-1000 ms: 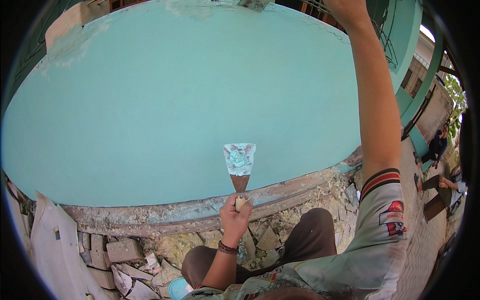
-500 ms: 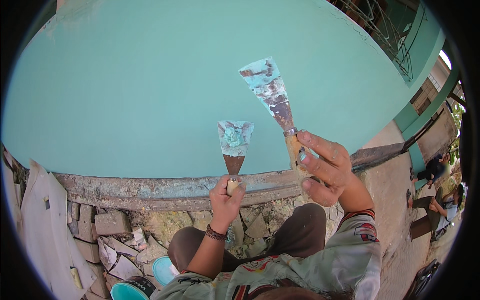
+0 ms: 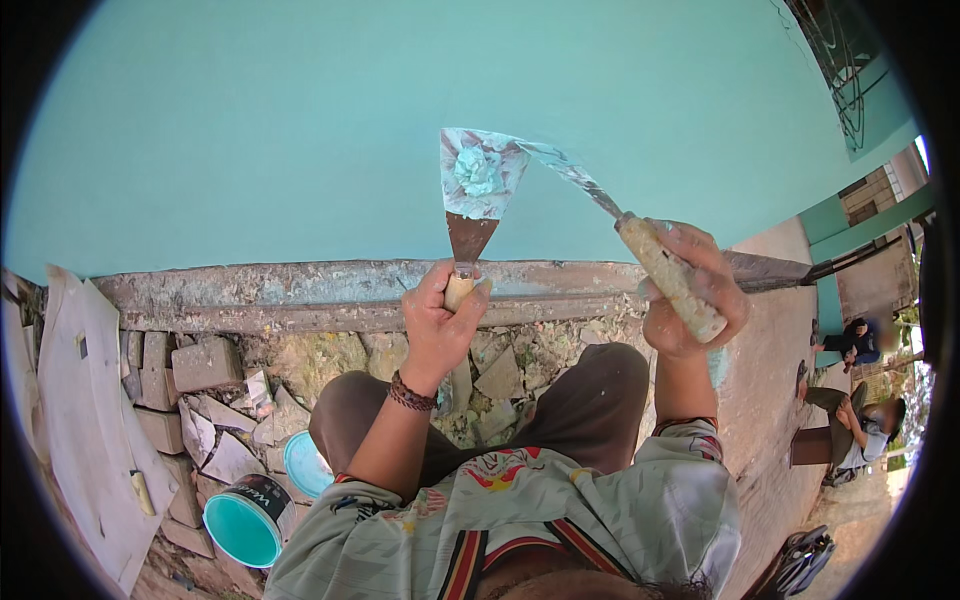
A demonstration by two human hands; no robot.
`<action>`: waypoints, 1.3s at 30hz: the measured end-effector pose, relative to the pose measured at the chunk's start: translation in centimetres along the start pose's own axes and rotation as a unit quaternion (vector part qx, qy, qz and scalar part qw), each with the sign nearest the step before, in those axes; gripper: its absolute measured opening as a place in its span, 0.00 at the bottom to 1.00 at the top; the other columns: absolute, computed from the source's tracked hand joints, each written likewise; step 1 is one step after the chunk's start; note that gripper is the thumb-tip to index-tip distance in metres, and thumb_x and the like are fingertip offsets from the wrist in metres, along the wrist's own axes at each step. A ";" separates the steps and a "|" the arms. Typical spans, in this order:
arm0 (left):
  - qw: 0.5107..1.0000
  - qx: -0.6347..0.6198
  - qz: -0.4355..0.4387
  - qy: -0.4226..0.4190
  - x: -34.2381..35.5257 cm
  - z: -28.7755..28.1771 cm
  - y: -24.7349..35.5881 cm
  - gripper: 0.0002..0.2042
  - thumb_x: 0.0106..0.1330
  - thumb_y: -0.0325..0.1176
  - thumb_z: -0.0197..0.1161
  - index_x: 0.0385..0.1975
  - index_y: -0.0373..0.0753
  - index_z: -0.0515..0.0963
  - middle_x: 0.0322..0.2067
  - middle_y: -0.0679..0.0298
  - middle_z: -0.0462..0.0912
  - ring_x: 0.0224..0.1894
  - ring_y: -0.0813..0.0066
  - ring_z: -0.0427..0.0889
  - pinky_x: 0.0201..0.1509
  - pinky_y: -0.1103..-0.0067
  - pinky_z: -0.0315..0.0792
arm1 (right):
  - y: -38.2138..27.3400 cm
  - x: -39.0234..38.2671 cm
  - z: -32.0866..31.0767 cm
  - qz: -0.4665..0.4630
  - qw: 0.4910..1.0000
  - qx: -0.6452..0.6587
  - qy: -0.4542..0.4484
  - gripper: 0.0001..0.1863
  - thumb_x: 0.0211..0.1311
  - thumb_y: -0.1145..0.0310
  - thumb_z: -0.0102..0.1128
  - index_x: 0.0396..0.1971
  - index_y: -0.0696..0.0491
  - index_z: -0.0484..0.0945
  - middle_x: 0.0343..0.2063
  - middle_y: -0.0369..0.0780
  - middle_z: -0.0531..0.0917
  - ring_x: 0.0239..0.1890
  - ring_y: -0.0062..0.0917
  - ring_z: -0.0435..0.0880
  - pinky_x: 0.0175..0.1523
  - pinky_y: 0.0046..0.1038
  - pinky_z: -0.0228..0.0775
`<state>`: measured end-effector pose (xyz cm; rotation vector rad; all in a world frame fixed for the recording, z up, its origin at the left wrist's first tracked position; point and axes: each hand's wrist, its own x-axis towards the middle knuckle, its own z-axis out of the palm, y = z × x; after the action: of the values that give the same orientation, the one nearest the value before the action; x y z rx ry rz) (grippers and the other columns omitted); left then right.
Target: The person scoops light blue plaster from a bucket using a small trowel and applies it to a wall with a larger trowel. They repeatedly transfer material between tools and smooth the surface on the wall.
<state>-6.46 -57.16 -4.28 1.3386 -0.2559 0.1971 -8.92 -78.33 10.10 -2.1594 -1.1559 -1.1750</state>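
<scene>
My left hand (image 3: 447, 318) is closed around the wooden handle of a wide putty knife (image 3: 469, 238), its blade pointing up. A lump of pale turquoise putty (image 3: 479, 171) sits on that blade. My right hand (image 3: 697, 290) grips a second putty knife (image 3: 665, 275) by its worn, paint-spotted handle. Its turquoise-smeared blade is tilted left, seen nearly edge-on, and its tip meets the upper right corner of the left blade. Behind both blades rises a turquoise painted wall (image 3: 300, 140); whether either blade touches it I cannot tell.
A paint-spattered ledge (image 3: 250, 290) runs along the wall's foot. Bricks (image 3: 207, 364) and broken tiles lie below it. On the left are a white sheet (image 3: 95, 400), a bucket of turquoise paint (image 3: 245, 520) and a round turquoise lid (image 3: 307, 464). Two people sit at the far right.
The right putty knife has swung down and left from upright, its tip now at the left blade's edge. My left hand and its knife appear higher in view, as the view has shifted too.
</scene>
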 end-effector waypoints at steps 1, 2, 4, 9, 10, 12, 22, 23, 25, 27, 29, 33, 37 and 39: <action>1.000 0.001 -0.005 0.000 0.0 0.1 0.0 0.05 0.59 0.25 0.63 0.33 0.35 0.76 0.19 0.72 0.74 0.21 0.90 0.69 0.23 0.87 0.63 | -0.7 -0.2 0.3 -0.013 0.999 0.036 0.018 0.15 0.54 0.79 0.60 0.39 0.53 0.67 0.43 0.51 0.80 0.42 0.48 0.81 0.42 0.44 0.77; 1.000 0.002 -0.009 0.000 -0.1 0.1 0.0 0.05 0.58 0.24 0.63 0.33 0.34 0.76 0.19 0.71 0.74 0.22 0.90 0.69 0.24 0.87 0.64 | -1.4 -0.4 0.1 -0.016 0.999 0.027 -0.014 0.15 0.53 0.78 0.60 0.38 0.53 0.67 0.43 0.51 0.80 0.43 0.48 0.81 0.43 0.44 0.77; 1.000 0.009 -0.010 0.001 -0.1 0.3 0.1 0.06 0.58 0.23 0.63 0.34 0.34 0.76 0.19 0.70 0.74 0.22 0.90 0.68 0.24 0.87 0.64 | -2.8 -0.4 -0.3 -0.023 0.997 0.008 -0.077 0.14 0.51 0.77 0.60 0.38 0.54 0.68 0.44 0.53 0.79 0.44 0.49 0.80 0.43 0.44 0.77; 1.000 0.011 -0.023 -0.001 -0.5 0.8 0.7 0.04 0.58 0.24 0.63 0.31 0.35 0.76 0.19 0.73 0.74 0.22 0.90 0.68 0.24 0.87 0.63 | -4.5 0.4 0.0 0.001 0.997 0.024 -0.072 0.17 0.48 0.75 0.62 0.39 0.55 0.68 0.46 0.55 0.77 0.45 0.50 0.79 0.44 0.44 0.77; 1.000 0.014 -0.022 -0.003 -0.5 1.0 0.9 0.04 0.58 0.24 0.63 0.31 0.35 0.76 0.19 0.73 0.73 0.22 0.90 0.68 0.24 0.87 0.62 | -4.6 0.4 0.1 0.008 0.998 0.033 -0.057 0.18 0.48 0.75 0.62 0.40 0.55 0.68 0.46 0.55 0.77 0.45 0.50 0.79 0.44 0.44 0.77; 1.000 0.019 -0.020 -0.008 -0.7 1.3 1.3 0.04 0.58 0.23 0.63 0.31 0.35 0.76 0.19 0.73 0.73 0.22 0.91 0.67 0.24 0.87 0.62 | -4.6 0.6 0.2 0.018 0.998 0.036 -0.057 0.20 0.46 0.75 0.63 0.41 0.55 0.68 0.46 0.54 0.77 0.45 0.49 0.79 0.44 0.43 0.76; 0.999 0.002 -0.039 -0.021 -1.5 2.0 0.9 0.04 0.59 0.23 0.61 0.32 0.34 0.76 0.19 0.73 0.72 0.23 0.91 0.65 0.24 0.87 0.62 | -4.3 1.5 -0.5 0.076 0.996 0.007 -0.035 0.25 0.50 0.77 0.65 0.46 0.54 0.63 0.42 0.56 0.79 0.42 0.42 0.82 0.46 0.39 0.75; 0.999 0.004 -0.035 -0.025 -1.5 1.9 0.7 0.05 0.58 0.22 0.60 0.35 0.33 0.76 0.19 0.72 0.72 0.23 0.91 0.66 0.24 0.87 0.63 | -4.4 1.6 -0.7 0.083 0.996 -0.007 -0.037 0.24 0.55 0.75 0.63 0.47 0.53 0.60 0.40 0.57 0.79 0.42 0.39 0.82 0.46 0.38 0.75; 0.999 0.000 -0.035 -0.029 -1.5 1.9 0.6 0.07 0.59 0.22 0.59 0.36 0.32 0.76 0.19 0.72 0.73 0.23 0.91 0.66 0.24 0.86 0.63 | -4.4 1.5 -0.9 0.075 0.997 -0.008 -0.004 0.24 0.56 0.74 0.63 0.48 0.54 0.60 0.40 0.57 0.79 0.42 0.38 0.82 0.46 0.37 0.75; 0.999 -0.013 -0.043 -0.029 -1.4 1.9 0.7 0.05 0.59 0.22 0.59 0.35 0.32 0.75 0.19 0.72 0.72 0.23 0.91 0.65 0.24 0.86 0.63 | -4.4 1.4 -0.9 0.086 0.996 -0.003 0.025 0.24 0.56 0.73 0.63 0.49 0.55 0.60 0.40 0.57 0.79 0.42 0.38 0.82 0.46 0.36 0.76; 0.999 0.012 -0.031 -0.027 -1.5 1.7 0.5 0.04 0.59 0.23 0.60 0.33 0.33 0.75 0.19 0.73 0.72 0.23 0.91 0.65 0.24 0.86 0.63 | -4.4 1.1 -0.5 0.128 0.990 0.014 0.058 0.24 0.58 0.73 0.62 0.50 0.56 0.59 0.40 0.56 0.79 0.41 0.38 0.82 0.45 0.36 0.77; 0.997 -0.035 -0.067 -0.028 -1.7 2.1 0.6 0.03 0.60 0.25 0.61 0.30 0.34 0.74 0.19 0.73 0.72 0.23 0.90 0.65 0.24 0.86 0.62 | -4.7 1.2 0.5 0.273 0.947 0.073 0.151 0.23 0.60 0.77 0.59 0.51 0.61 0.58 0.42 0.47 0.72 0.42 0.35 0.82 0.43 0.33 0.81; 0.994 -0.069 -0.082 -0.026 -1.8 2.2 0.5 0.02 0.60 0.24 0.61 0.30 0.35 0.74 0.20 0.74 0.71 0.23 0.91 0.65 0.25 0.87 0.62 | -4.4 2.3 1.7 0.310 0.919 0.080 0.229 0.22 0.62 0.71 0.59 0.51 0.61 0.61 0.37 0.46 0.76 0.37 0.34 0.83 0.34 0.30 0.84; 0.992 -0.083 -0.089 -0.029 -1.8 2.2 0.4 0.03 0.60 0.24 0.61 0.30 0.35 0.74 0.20 0.75 0.71 0.23 0.91 0.65 0.25 0.87 0.61 | -4.2 2.5 2.1 0.322 0.916 0.084 0.226 0.22 0.62 0.71 0.59 0.50 0.61 0.61 0.37 0.46 0.76 0.34 0.33 0.83 0.33 0.30 0.84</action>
<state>-8.45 -59.20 -4.00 1.1955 -0.1953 -0.0129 -10.66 -73.35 10.97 -1.7800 -0.2885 -1.1172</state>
